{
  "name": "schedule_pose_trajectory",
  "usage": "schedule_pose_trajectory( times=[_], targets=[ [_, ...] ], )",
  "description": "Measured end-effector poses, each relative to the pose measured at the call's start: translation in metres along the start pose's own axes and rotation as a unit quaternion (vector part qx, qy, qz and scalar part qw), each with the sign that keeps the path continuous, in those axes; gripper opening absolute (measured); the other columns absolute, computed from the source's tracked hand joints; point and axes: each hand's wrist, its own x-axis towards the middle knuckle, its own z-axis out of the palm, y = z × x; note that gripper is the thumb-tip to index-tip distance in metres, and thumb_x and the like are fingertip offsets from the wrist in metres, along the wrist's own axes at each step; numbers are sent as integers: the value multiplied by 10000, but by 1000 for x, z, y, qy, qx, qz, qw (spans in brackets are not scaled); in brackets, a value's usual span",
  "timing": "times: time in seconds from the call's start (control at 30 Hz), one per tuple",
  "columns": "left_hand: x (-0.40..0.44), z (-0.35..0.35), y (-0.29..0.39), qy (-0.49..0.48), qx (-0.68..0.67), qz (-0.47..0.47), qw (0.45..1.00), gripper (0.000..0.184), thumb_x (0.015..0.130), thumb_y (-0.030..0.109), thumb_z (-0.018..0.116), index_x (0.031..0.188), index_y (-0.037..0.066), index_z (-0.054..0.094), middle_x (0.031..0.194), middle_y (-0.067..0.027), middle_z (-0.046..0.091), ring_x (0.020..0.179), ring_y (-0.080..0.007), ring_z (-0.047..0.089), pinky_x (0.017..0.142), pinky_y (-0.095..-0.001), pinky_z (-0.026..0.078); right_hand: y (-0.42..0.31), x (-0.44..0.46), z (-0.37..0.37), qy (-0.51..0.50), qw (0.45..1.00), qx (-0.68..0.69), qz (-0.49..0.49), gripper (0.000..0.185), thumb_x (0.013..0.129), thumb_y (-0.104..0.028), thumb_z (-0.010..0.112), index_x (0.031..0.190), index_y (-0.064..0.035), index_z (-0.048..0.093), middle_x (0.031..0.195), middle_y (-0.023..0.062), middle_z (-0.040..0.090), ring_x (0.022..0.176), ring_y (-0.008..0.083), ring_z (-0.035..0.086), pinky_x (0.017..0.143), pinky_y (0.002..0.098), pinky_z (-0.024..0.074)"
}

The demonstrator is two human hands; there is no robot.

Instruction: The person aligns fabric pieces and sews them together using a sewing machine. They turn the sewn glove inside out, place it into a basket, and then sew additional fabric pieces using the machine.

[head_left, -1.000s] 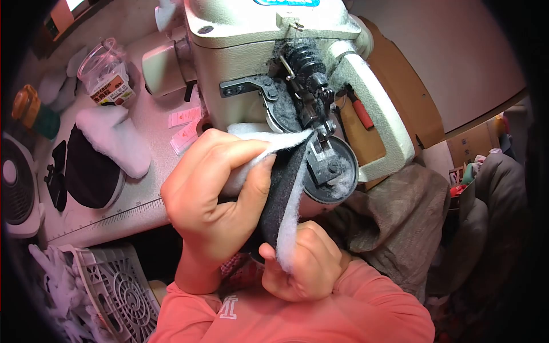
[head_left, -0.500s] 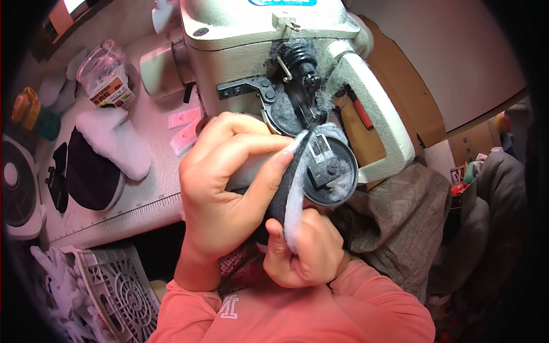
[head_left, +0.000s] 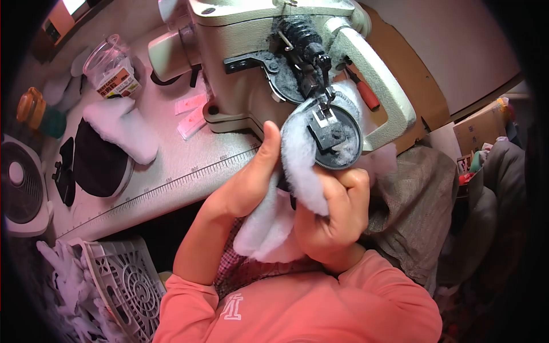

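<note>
A piece of white fluffy fabric (head_left: 301, 163) curves along the left side of the dark feed disc (head_left: 349, 137), its upper edge reaching the needle area of the fur sewing machine (head_left: 251, 74). Its lower part hangs over my lap. My right hand (head_left: 334, 220) is closed around the fabric just below the disc, fingers curled. Against the fabric's left side rests my left hand (head_left: 251, 180), its thumb straight up and off the fabric; its other fingers are hidden behind the material. Little of the fabric's dark side shows between my hands.
Left on the table (head_left: 171, 197) with its printed ruler lie a black-and-white fluffy piece (head_left: 106, 160), a clear plastic jar (head_left: 111, 68) and pink-white labels (head_left: 191, 123). A fan (head_left: 23, 183) stands far left, a white plastic crate (head_left: 128, 280) below. Brown cloth (head_left: 409, 211) drapes at right.
My left hand has moved down and its thumb has lifted from the fabric. My right hand has risen to below the disc. More white side of the fabric shows; the view shifted slightly.
</note>
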Motion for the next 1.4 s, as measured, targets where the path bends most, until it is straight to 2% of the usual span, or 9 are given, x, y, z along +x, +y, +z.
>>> schedule_pose_trajectory(
  times=[0.03, 0.1, 0.23, 0.3, 0.47, 0.7, 0.83, 0.87, 1.4],
  targets=[
    [0, -7, 0, 1, -2, 2, 1000, 615, 1047, 476, 217, 1133, -4, 591, 1039, -121, 638, 903, -195, 564, 827, -318, 462, 0, -1, -2, -2, 1000, 0, -2, 280, 691, 54, 699, 965, 28, 650, 840, 121, 563, 719, 263, 555, 631, 315, 454],
    [2, -25, 2, 6, 401, 85, 912, 558, 1036, 456, 317, 951, 8, 638, 898, -173, 645, 793, -317, 545, 721, -392, 469, 2, -4, -8, -13, 999, 34, 4, 299, 677, 31, 703, 972, 30, 659, 826, 116, 571, 674, 255, 565, 581, 331, 475],
    [-7, -3, 10, 340, 711, 460, 410, 145, 807, 146, 679, 867, 17, 645, 739, -95, 574, 646, -311, 524, 629, -414, 455, -5, 6, -5, -22, 989, 101, -108, 237, 691, 69, 702, 914, 51, 623, 746, 129, 576, 572, 255, 549, 518, 333, 468],
    [-18, 2, 2, 308, 712, 500, 385, 142, 766, 101, 687, 875, 22, 645, 731, -55, 557, 645, -266, 535, 585, -359, 461, -10, 9, 3, -20, 986, 109, -123, 193, 714, 64, 704, 881, 49, 610, 689, 124, 545, 516, 255, 520, 470, 328, 443],
    [-9, -10, -13, 219, 570, 452, 651, 128, 754, 79, 664, 872, 40, 636, 755, -97, 583, 644, -250, 606, 533, -341, 464, -17, 8, 15, -13, 983, 128, -128, 147, 731, 64, 694, 841, 62, 597, 647, 107, 500, 483, 242, 486, 423, 320, 405],
    [11, -6, 8, 310, 706, 359, 526, 247, 643, 44, 640, 872, 63, 547, 874, -88, 556, 813, -254, 596, 644, -357, 498, -21, 7, 20, -7, 983, 144, -118, 129, 736, 73, 697, 807, 58, 590, 640, 103, 507, 472, 227, 482, 405, 304, 382],
    [-8, -12, 29, 241, 537, 529, 611, 244, 639, -118, 673, 859, -18, 635, 872, -102, 614, 747, -195, 582, 642, -286, 459, -21, 9, 20, -8, 980, 161, -114, 143, 747, 65, 710, 782, 52, 572, 647, 100, 520, 475, 217, 489, 401, 299, 377],
    [-12, -10, 26, 221, 472, 491, 698, 179, 722, -117, 692, 880, -40, 662, 853, -95, 636, 722, -164, 580, 625, -257, 448, -21, 8, 22, 1, 980, 164, -111, 142, 746, 67, 708, 783, 52, 571, 654, 101, 531, 479, 212, 494, 399, 296, 377],
    [15, -6, 34, 113, 408, 484, 766, 112, 722, -88, 723, 816, -37, 690, 746, -100, 636, 647, -180, 607, 581, -266, 472, -13, 11, 20, -14, 984, 164, -63, 213, 769, 62, 679, 971, 88, 619, 727, 146, 582, 534, 246, 558, 457, 311, 461]
  ],
)
